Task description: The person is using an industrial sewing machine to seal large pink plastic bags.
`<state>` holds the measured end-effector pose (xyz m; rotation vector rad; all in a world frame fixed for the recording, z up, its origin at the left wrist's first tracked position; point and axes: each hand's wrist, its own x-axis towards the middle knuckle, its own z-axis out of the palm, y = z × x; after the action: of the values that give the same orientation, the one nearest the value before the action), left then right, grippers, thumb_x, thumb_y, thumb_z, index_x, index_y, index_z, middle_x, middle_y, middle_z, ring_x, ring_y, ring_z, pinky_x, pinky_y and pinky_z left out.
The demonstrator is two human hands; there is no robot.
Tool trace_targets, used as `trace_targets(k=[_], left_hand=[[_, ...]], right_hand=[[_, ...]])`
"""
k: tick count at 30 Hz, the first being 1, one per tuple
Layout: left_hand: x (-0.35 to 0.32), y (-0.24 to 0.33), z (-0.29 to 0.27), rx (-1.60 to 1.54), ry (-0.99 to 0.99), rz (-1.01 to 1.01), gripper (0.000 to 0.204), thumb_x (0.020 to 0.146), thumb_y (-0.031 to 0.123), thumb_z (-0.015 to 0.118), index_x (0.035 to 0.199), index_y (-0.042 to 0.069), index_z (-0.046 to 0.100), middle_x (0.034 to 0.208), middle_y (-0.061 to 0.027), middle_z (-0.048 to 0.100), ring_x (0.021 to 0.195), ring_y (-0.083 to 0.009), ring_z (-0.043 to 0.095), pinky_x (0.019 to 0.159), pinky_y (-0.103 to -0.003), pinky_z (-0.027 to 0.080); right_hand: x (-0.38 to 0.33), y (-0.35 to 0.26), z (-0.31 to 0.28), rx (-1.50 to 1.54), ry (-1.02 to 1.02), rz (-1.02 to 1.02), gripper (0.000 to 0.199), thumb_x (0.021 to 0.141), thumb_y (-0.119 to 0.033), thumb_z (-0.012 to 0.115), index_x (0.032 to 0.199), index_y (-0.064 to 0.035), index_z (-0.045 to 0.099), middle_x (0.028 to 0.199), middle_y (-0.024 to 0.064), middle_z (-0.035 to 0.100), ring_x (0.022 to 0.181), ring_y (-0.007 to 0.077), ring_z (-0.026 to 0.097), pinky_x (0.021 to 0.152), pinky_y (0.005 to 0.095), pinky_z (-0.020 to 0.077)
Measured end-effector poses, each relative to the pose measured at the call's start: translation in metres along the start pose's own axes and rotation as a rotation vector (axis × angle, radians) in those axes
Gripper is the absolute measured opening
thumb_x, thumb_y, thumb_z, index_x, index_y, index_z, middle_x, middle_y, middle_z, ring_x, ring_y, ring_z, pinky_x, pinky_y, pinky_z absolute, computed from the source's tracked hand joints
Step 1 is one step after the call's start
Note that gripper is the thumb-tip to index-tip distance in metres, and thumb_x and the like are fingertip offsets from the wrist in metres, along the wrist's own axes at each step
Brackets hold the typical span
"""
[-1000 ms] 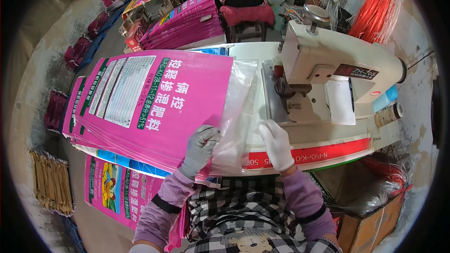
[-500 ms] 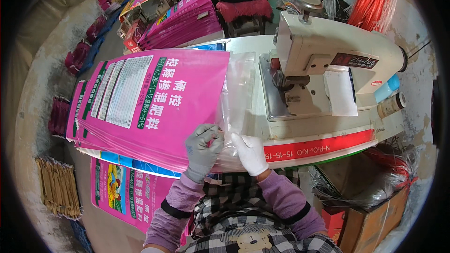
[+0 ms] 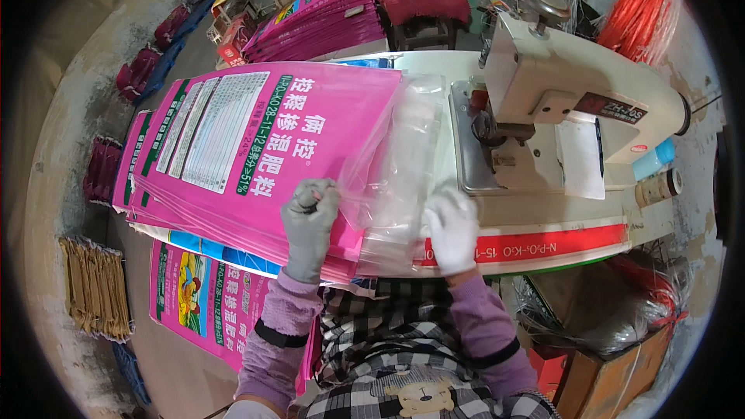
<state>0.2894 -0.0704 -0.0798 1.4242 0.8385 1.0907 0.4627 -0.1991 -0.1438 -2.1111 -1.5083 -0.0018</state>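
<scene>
A pile of pink printed sacks (image 3: 272,140) lies on the work table, with a clear plastic liner (image 3: 400,178) sticking out past the top sack's right edge. My left hand (image 3: 310,217), in a grey glove, is closed over the top sack near its front edge. Clear film stretches away from its fingers and lies partly over the pink surface. My right hand (image 3: 452,229), in a white glove, is by the liner's right edge in front of the sewing machine (image 3: 559,93). Motion smears its fingers, so I cannot make out whether they grip film.
More pink sacks are stacked beyond the table (image 3: 326,19), near a stool with a red cover (image 3: 425,8). Red strands (image 3: 644,12) hang at the far right. A thread cone (image 3: 660,188) stands beside the machine. Below right is a cardboard box (image 3: 621,372).
My hands have moved apart, the left going left over the pink sack and the right going right. Clear film now spreads between them and partly covers the sack's edge. The view has shifted slightly.
</scene>
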Motion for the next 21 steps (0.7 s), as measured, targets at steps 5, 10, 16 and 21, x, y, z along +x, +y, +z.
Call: trace_targets(k=[5,10,16,21], left_hand=[[-0.008,-0.001,-0.006,-0.403,-0.188,-0.274,0.005,0.086,0.002,0.066,0.083,-0.001,0.068,0.104,-0.0093,0.065,0.100,-0.0177,0.059,0.088,-0.033,0.049],[-0.009,-0.016,-0.015,1.088,-0.405,0.162,0.028,0.096,0.020,0.058,0.109,-0.003,0.065,0.102,-0.0191,0.066,0.105,-0.0292,0.063,0.092,-0.039,0.049],[0.022,0.000,-0.048,0.581,-0.535,-0.549,0.035,0.101,0.030,0.051,0.105,-0.002,0.064,0.079,-0.0081,0.065,0.066,-0.0157,0.065,0.052,-0.032,0.053],[0.022,0.026,-0.052,0.693,-0.566,-0.448,0.034,0.098,0.029,0.057,0.099,-0.003,0.069,0.069,-0.0036,0.063,0.066,-0.0105,0.064,0.048,-0.032,0.047]], right_hand=[[0.020,-0.075,-0.024,0.940,-0.059,0.027,0.016,0.079,-0.011,0.074,0.089,-0.0008,0.067,0.083,0.0077,0.066,0.082,0.0203,0.066,0.077,0.0312,0.0527],[0.026,-0.084,0.012,1.334,-0.138,0.210,0.012,0.084,-0.005,0.071,0.092,0.0010,0.066,0.087,0.0062,0.067,0.088,0.0123,0.064,0.079,0.0250,0.0505],[0.018,-0.082,0.020,0.949,-0.145,-0.241,0.026,0.090,-0.020,0.061,0.107,-0.0021,0.068,0.104,0.0132,0.065,0.098,0.0298,0.061,0.087,0.0380,0.0493],[0.026,-0.090,-0.002,0.865,-0.285,-0.460,0.028,0.092,-0.022,0.055,0.099,-0.0006,0.071,0.109,0.0118,0.068,0.103,0.0266,0.058,0.093,0.0385,0.0449]])
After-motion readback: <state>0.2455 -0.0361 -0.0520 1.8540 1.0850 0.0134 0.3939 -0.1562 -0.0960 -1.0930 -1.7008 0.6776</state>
